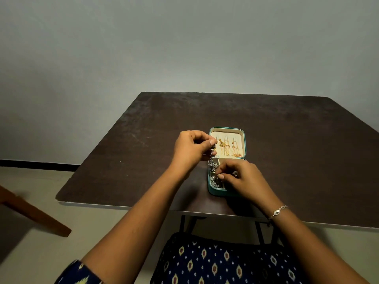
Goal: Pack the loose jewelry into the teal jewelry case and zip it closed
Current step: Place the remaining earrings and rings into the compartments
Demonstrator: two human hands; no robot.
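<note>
Dark brown tabletop (287, 130) is occupied by an open teal zip-around jewelry case (212, 188), over which a silver beaded strand (211, 161) is pinched high by the left hand (190, 149) and low by the right hand (244, 181), presumably for tangle-free coiling inside.
</note>
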